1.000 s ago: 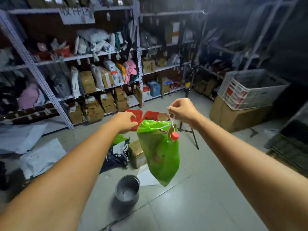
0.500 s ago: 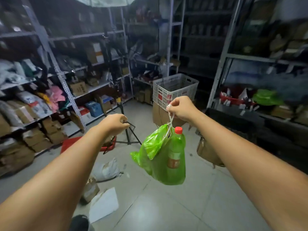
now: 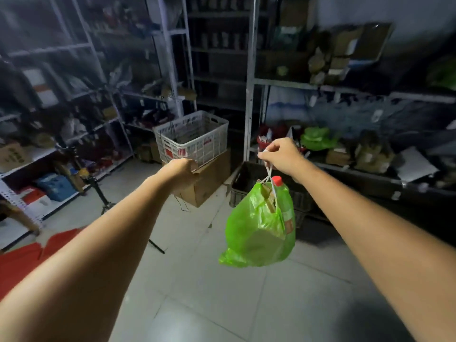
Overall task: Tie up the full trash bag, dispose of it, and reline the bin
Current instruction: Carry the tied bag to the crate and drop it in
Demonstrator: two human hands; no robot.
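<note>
A full green trash bag (image 3: 256, 233) hangs in mid-air over the tiled floor from a white drawstring (image 3: 269, 172). My right hand (image 3: 281, 154) pinches that drawstring at the top. A bottle with a red cap (image 3: 276, 180) and a piece of brown cardboard poke out of the bag's mouth. My left hand (image 3: 182, 170) is stretched forward to the left of the bag, fingers curled into a fist with nothing visible in it. The bin is out of view.
A white plastic crate (image 3: 195, 137) sits on a cardboard box (image 3: 207, 183) ahead. A dark crate (image 3: 249, 178) stands on the floor behind the bag. Metal shelving full of boxes lines the left, back and right. A black tripod (image 3: 98, 191) and red sheets (image 3: 22, 260) lie at the left.
The view has swung to the right, away from the metal bin on the floor. The bag has travelled with my right hand towards the crates; my left hand stays curled beside it.
</note>
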